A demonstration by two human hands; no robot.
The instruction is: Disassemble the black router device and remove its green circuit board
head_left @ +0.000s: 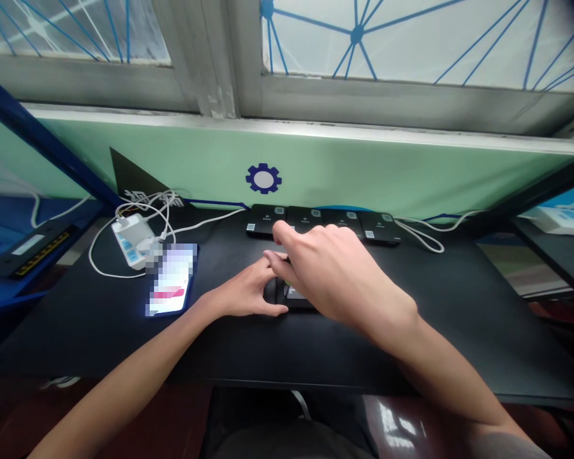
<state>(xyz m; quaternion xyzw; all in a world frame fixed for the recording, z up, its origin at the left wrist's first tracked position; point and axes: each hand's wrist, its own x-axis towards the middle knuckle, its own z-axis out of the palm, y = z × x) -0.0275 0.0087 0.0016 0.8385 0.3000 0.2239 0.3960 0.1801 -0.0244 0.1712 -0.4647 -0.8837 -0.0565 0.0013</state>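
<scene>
A small black device (294,296) lies near the middle of the black table (459,306). My left hand (249,290) rests on the table with fingers and thumb closed on the device's left end. My right hand (330,268) hovers over the device and hides most of it; its fingers are curled down, the index stretched forward toward a row of several black boxes (323,224) at the table's back edge. What the right fingertips touch is hidden.
A lit phone (172,280) lies left of my hands. Behind it sits a white power strip (132,239) with white cables. Further cables run from the row of boxes to the right (421,233). Blue shelf frames flank the table, and a green wall panel stands behind.
</scene>
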